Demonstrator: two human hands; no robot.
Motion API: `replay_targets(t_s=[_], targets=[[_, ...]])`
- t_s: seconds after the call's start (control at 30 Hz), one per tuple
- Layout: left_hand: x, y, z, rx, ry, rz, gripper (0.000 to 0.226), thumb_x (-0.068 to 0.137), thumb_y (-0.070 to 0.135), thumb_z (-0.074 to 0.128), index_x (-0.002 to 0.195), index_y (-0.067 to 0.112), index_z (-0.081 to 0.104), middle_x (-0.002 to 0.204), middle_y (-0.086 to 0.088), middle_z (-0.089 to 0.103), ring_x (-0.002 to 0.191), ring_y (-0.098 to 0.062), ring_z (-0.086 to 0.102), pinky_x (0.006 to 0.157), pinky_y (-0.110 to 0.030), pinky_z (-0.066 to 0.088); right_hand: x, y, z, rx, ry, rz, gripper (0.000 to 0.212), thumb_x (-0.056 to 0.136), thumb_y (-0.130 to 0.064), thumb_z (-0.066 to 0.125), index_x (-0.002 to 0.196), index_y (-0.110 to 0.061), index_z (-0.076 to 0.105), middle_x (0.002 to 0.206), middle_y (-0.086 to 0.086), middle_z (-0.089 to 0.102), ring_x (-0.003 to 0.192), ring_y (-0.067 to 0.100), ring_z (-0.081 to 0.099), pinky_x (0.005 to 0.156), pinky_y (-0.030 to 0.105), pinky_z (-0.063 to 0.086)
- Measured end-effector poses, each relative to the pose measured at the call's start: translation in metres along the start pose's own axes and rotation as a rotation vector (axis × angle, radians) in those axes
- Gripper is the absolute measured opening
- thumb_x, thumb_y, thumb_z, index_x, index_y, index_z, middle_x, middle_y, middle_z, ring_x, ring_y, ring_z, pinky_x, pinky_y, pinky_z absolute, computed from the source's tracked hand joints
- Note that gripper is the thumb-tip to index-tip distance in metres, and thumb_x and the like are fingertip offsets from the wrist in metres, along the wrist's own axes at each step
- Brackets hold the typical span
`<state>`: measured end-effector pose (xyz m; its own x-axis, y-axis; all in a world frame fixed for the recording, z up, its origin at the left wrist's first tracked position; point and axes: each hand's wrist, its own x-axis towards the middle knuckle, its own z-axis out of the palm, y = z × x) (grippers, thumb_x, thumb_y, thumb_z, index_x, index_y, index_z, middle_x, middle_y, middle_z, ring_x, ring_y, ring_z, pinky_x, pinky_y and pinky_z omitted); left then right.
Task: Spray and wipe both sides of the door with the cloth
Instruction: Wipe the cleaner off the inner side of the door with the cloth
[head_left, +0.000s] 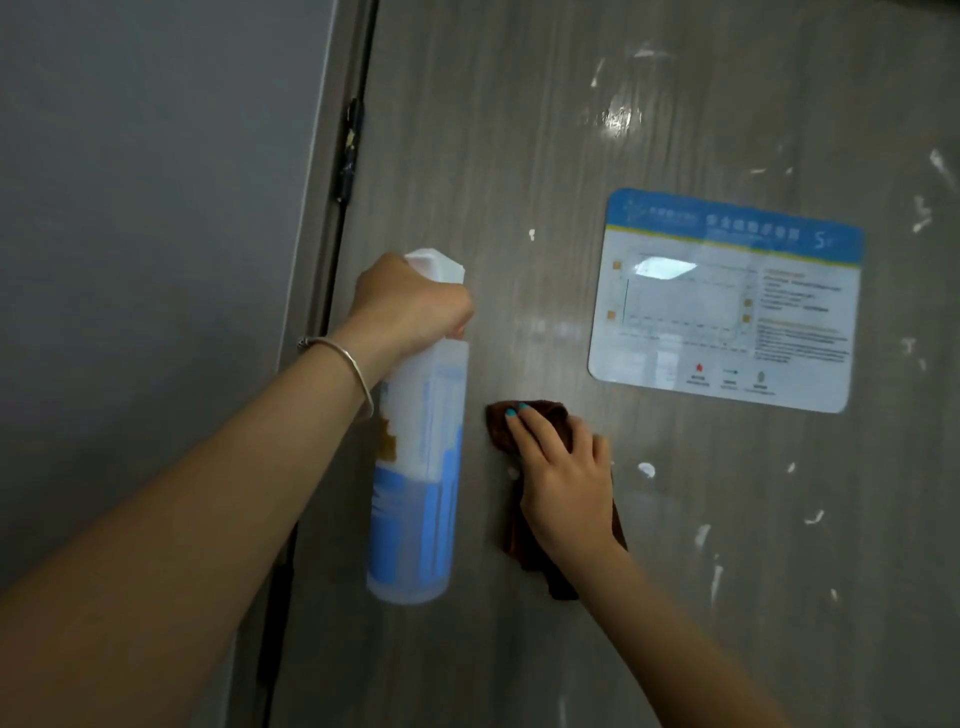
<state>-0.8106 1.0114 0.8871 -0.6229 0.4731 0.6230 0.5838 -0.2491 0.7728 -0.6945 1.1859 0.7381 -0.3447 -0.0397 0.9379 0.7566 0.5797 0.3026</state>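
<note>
1. Grey-brown wood-grain covers the door (519, 156), which fills most of the view and carries white smears and flecks, mainly toward its right side.
2. Dark brown, the cloth (524, 421) lies pressed against the door below the middle, with part of it hanging down under the wrist.
3. Flat on the cloth rests the right hand (563, 480), fingers straight and spread, nails painted teal.
4. Just left of the cloth, the left hand (410, 304) grips the head of a white spray bottle (421, 467) with a blue label; the bottle hangs upright, close to the door.
5. A silver bangle (340, 364) circles the left wrist.
6. Up and right of the cloth, a blue-bordered notice (727, 301) is stuck to the door.
7. Along the door's left edge run a dark hinge (348, 150) and the frame, then a grey wall (130, 208).
</note>
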Motion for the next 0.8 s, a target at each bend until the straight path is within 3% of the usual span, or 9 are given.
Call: replay_targets(t_s=[0.1,0.17,0.23,0.3,0.37,0.47,0.63,0.8], targets=[[-0.025,-0.013,-0.002,0.042,-0.037,-0.036,0.058,0.048,0.024,0.063,0.104,0.018,0.072,0.098,0.001,0.072,0.082,-0.015,0.069,0.059,-0.024,0.054,-0.038,-0.006,-0.006,0.005,-0.09,-0.079,0.056,0.081,-0.016,0.035,0.127,-0.018,0.067,0.13,0.0,0.063,0.102,0.031,0.047,0.08,0.039,0.032],[-0.038,-0.017,-0.002,0.056,-0.047,-0.061,0.056,0.052,0.025,0.064,0.107,0.017,0.07,0.097,-0.001,0.072,0.083,-0.015,0.069,0.058,-0.022,0.053,-0.046,-0.004,-0.015,0.019,-0.126,-0.113,0.048,0.079,-0.014,0.049,0.121,-0.021,0.07,0.125,-0.004,0.065,0.1,0.028,0.051,0.077,0.036,0.03],[-0.046,-0.019,-0.004,0.063,-0.036,-0.074,0.057,0.05,0.027,0.062,0.105,0.014,0.07,0.095,-0.004,0.072,0.082,-0.017,0.07,0.063,-0.027,0.058,-0.038,0.002,-0.028,0.064,-0.124,-0.09,0.046,0.076,-0.013,0.055,0.118,-0.024,0.071,0.122,-0.007,0.066,0.098,0.026,0.051,0.073,0.034,0.027],[-0.052,-0.017,-0.007,0.048,-0.01,-0.074,0.057,0.048,0.026,0.061,0.103,0.012,0.069,0.094,-0.007,0.072,0.083,-0.021,0.071,0.075,-0.038,0.062,-0.02,0.011,-0.043,0.117,-0.101,-0.029,0.052,0.078,-0.015,0.04,0.12,-0.024,0.069,0.124,-0.007,0.066,0.099,0.027,0.048,0.072,0.034,0.025],[-0.056,-0.014,-0.012,0.035,0.016,-0.07,0.06,0.048,0.025,0.061,0.106,0.012,0.069,0.097,-0.008,0.072,0.085,-0.023,0.07,0.08,-0.039,0.061,0.003,0.018,-0.056,0.166,-0.052,0.05,0.049,0.08,-0.012,0.045,0.122,-0.022,0.068,0.127,-0.005,0.065,0.099,0.03,0.048,0.074,0.035,0.029],[-0.054,-0.01,-0.018,0.047,0.038,-0.059,0.056,0.054,0.023,0.064,0.108,0.011,0.068,0.098,-0.008,0.071,0.084,-0.021,0.068,0.073,-0.031,0.056,0.044,0.024,-0.062,0.264,0.009,0.166,0.048,0.081,0.001,0.063,0.126,-0.016,0.065,0.131,-0.001,0.062,0.1,0.037,0.051,0.077,0.042,0.041],[-0.023,-0.009,-0.019,0.095,0.031,-0.03,0.037,0.071,0.015,0.069,0.107,0.009,0.066,0.1,-0.009,0.069,0.085,-0.021,0.067,0.068,-0.028,0.053,0.125,0.04,-0.044,0.231,0.009,0.231,0.048,0.094,-0.007,0.049,0.141,-0.016,0.052,0.147,-0.003,0.047,0.116,0.039,0.043,0.088,0.045,0.035],[0.023,0.001,-0.01,0.113,0.043,0.057,0.049,0.069,0.024,0.069,0.117,0.015,0.065,0.109,-0.002,0.066,0.086,-0.013,0.062,0.058,-0.019,0.047,0.186,0.051,-0.027,0.102,0.035,0.182,0.057,0.09,-0.004,0.046,0.145,-0.02,0.045,0.15,-0.006,0.042,0.118,0.039,0.041,0.084,0.044,0.033]])
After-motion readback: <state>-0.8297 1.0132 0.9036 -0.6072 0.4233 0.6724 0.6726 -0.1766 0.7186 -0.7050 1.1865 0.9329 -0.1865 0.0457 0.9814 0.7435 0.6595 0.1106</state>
